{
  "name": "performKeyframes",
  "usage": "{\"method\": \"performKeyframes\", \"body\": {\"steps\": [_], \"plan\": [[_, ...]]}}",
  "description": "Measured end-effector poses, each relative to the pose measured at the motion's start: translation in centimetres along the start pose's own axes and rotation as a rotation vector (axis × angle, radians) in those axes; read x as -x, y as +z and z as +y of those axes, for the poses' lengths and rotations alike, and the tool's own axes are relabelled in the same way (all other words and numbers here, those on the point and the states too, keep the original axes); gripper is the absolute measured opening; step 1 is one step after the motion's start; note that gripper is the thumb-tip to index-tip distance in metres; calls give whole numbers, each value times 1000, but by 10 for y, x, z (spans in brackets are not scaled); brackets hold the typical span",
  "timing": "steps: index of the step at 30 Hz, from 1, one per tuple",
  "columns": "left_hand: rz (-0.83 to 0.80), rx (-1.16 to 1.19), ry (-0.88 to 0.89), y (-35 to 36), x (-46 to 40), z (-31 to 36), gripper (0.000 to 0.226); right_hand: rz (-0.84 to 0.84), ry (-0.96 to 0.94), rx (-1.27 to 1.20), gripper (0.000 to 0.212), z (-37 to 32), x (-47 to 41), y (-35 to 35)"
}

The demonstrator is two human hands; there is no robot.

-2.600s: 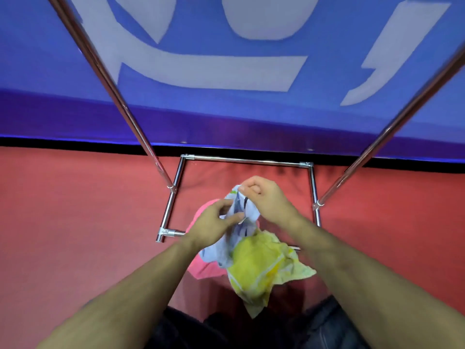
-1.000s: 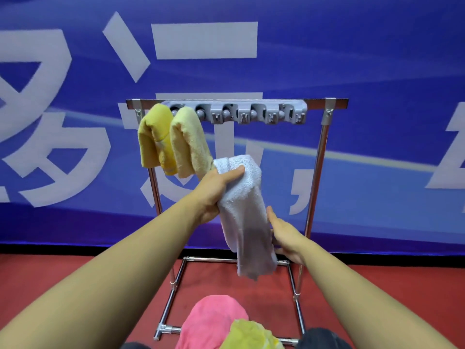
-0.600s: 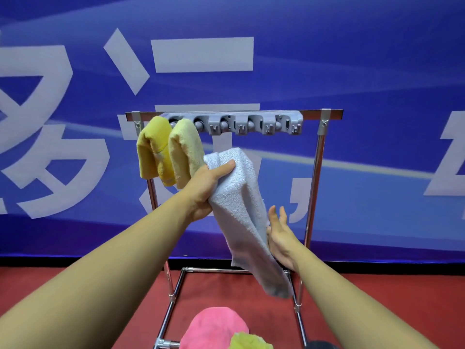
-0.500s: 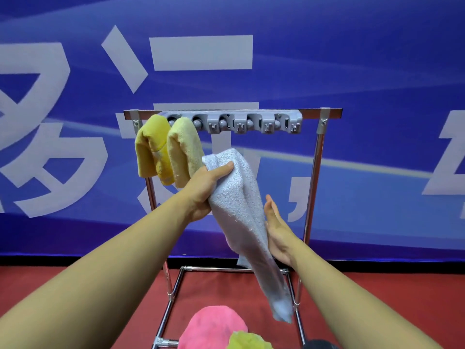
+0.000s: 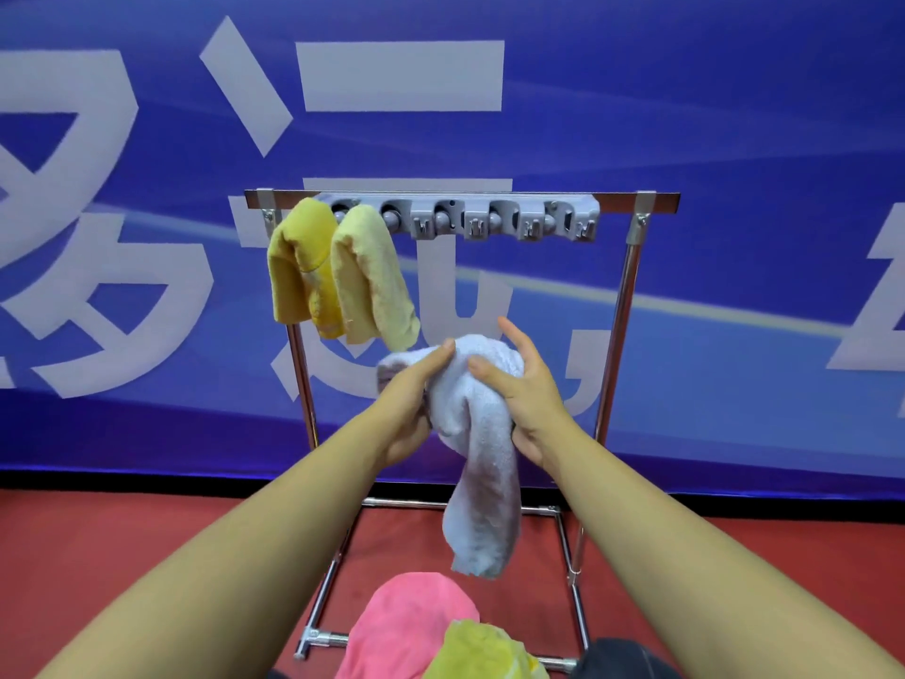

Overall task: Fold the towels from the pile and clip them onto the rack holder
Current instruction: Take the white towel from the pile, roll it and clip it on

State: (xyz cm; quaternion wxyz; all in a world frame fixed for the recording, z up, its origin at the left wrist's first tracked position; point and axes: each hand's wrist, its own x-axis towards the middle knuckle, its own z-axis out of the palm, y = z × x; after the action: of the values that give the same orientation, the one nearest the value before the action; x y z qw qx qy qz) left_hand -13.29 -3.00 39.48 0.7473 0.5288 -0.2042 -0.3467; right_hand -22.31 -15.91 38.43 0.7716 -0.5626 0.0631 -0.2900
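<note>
Seen from a head-worn camera, looking forward and slightly down along two bare forearms.

Held up between both hands, in front of the rack and below its clips: a pale lavender-white terry towel (image 5: 477,414), bunched at the top, its loose end hanging down toward the floor. Left hand (image 5: 409,409) gripping the towel's upper left side, thumb laid over the top of the bunch, fingers hidden behind the cloth. Right hand (image 5: 521,384) cupping the towel from the right, thumb pressed onto the front of the fabric, fingers curved round the back, index tip showing above.

Behind the hands: a chrome tube rack (image 5: 619,306) with a grey plastic clip holder (image 5: 489,220) mounted along its top bar. Clipped at the holder's left end, side by side and touching: a folded mustard-yellow towel (image 5: 296,267) and a folded pale-yellow towel (image 5: 369,279). Other clip slots to the right showing bare.

At the bottom edge, on the red floor (image 5: 122,556) by the rack's base: a pile made of a crumpled pink towel (image 5: 406,624) and a yellow-green towel (image 5: 482,651) partly over it.

Backdrop: a blue banner (image 5: 685,90) with large white characters.
</note>
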Motion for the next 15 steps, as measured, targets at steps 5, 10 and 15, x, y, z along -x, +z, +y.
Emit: {"method": "performKeyframes", "body": {"steps": [5,10,15], "plan": [[-121,-136,-42,-5,9,-35,47,-42,41,-11,78,1,-7,-2],[40,-246,85,-7,6,-34,33,-77,60,185,91,7,-8,-17],[147,-417,233,-19,3,-15,33,79,-1,541,63,1,-9,-31]]}}
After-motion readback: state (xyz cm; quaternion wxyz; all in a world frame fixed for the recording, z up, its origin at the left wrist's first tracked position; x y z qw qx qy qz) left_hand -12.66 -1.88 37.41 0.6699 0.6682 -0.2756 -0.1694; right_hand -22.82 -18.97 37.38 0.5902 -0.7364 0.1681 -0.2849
